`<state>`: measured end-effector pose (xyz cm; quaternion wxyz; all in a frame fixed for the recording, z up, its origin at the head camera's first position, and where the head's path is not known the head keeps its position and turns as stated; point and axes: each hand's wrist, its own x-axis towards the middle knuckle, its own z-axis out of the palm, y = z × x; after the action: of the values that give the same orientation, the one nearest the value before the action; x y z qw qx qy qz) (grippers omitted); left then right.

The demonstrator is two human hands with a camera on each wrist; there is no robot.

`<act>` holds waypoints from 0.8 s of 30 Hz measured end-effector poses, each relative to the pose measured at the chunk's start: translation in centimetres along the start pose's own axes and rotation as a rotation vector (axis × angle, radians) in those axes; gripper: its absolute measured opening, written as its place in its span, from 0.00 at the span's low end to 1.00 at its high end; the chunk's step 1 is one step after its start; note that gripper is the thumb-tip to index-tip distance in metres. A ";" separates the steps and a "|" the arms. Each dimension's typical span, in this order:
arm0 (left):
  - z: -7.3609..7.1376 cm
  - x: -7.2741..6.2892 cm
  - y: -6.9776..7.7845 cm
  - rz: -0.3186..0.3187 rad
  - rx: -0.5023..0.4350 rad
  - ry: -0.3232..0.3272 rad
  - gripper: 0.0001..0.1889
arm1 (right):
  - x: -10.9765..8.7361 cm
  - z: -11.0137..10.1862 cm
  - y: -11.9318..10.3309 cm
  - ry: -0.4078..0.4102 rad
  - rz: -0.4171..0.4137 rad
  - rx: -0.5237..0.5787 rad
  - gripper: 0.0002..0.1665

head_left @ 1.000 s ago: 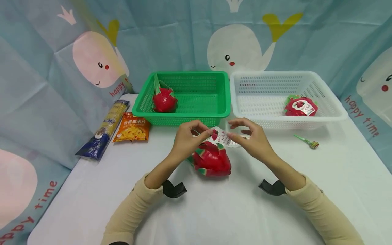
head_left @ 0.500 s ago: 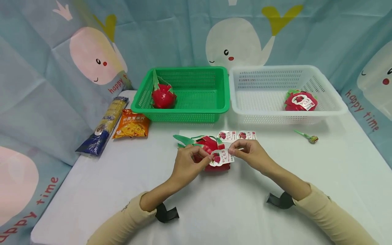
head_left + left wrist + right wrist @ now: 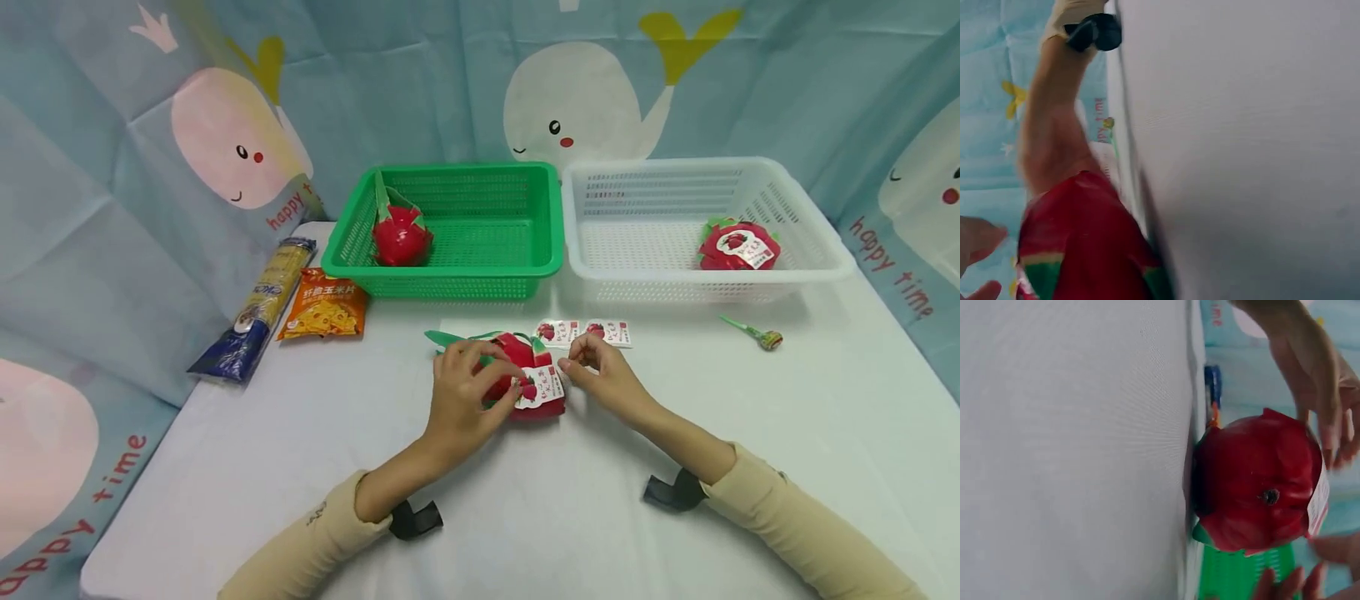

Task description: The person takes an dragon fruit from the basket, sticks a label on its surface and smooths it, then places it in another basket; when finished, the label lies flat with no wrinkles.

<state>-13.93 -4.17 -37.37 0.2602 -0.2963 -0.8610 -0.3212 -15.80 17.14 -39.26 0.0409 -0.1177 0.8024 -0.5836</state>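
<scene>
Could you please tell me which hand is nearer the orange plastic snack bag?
Left. The left hand is right of the bag, at the red-and-green dragon fruit; the right hand is farther right.

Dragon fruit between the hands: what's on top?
A white printed label shows on the dragon fruit; the left hand covers part of the fruit's top, hiding that area.

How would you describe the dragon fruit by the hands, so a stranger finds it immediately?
On the white table, look for the green plastic basket. Nearer the person lies a round red dragon fruit with green-tipped scales, partly beneath the left hand. Unlike the leafy fruit in that basket and the labelled fruit in the white plastic basket, it lies outside both.
</scene>
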 end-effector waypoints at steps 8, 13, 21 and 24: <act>0.0 -0.3 -1.7 0.104 -0.089 -0.095 0.16 | -0.4 1.6 -1.1 -0.021 -0.189 -0.272 0.18; -0.5 0.1 -2.3 0.129 -0.086 -0.149 0.15 | 0.0 0.4 -0.4 -0.114 -0.053 -0.228 0.16; -1.1 0.6 -3.0 0.162 -0.042 -0.205 0.16 | 0.0 0.0 -1.5 -0.150 -0.154 -0.424 0.19; -1.1 0.6 -3.0 0.183 -0.033 -0.207 0.17 | -0.1 1.1 -2.2 -0.016 -0.313 -0.609 0.26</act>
<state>-16.13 -6.60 -37.46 0.1934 -0.4093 -0.8472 -0.2781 -15.16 15.47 -37.50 -0.0800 -0.2508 0.9117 -0.3156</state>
